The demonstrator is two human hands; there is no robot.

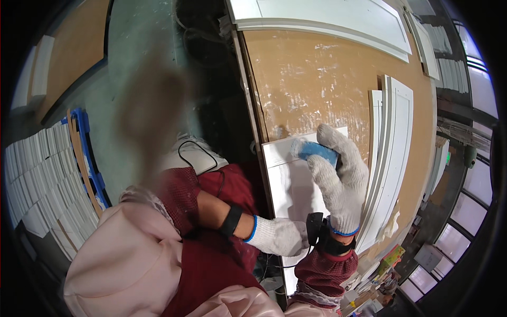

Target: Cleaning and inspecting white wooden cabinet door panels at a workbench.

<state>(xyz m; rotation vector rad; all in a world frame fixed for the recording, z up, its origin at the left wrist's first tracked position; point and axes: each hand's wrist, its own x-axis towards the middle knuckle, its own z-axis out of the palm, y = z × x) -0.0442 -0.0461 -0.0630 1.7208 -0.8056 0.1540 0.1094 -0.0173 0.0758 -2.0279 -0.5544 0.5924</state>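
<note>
Right hand (pixel 343 185) grips blue block (pixel 315 151) over white panel (pixel 285 191), far end; left hand (pixel 280 236) at left edge, grip unclear. Flat, even pressure probably best.

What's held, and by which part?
Right hand: blue block, gripped by opposite sides, toward its right end. Left hand: at the white panel; grip cannot be told.

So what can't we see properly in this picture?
All in the head view:
Fingertips of the white-gloved left hand: tucked under the glove.
Part of the small blue block: behind the fingers of the white-gloved right hand.
Tall brown smudge: too blurred to name.
Long white panel: cut off by the top edge.
</note>
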